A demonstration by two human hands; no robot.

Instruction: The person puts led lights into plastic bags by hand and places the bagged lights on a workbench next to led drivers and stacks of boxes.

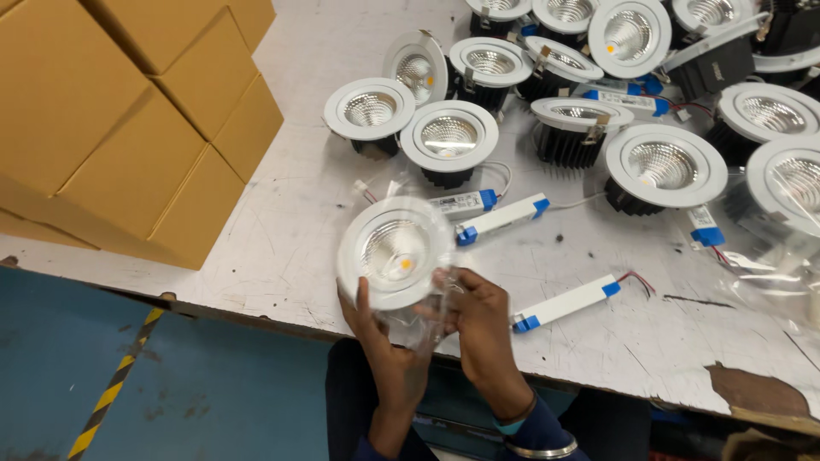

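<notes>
My left hand (382, 346) grips the lower rim of a round white recessed downlight (395, 252) that sits inside a clear plastic bag (424, 320). The lamp faces up, showing its ribbed reflector and a small yellow LED. My right hand (483, 329) pinches the loose bag film just right of the lamp. Both hands hover over the near edge of the scratched white table (282, 248). A white driver box with blue ends (565, 303) lies just right of my right hand, and another driver (502, 218) lies beyond the lamp.
Several more white downlights (448, 137) and drivers crowd the far and right parts of the table. Stacked brown cardboard boxes (128, 119) fill the left side. Loose clear bags (769, 265) lie at right. Blue floor with a yellow-black stripe (111, 388) is below.
</notes>
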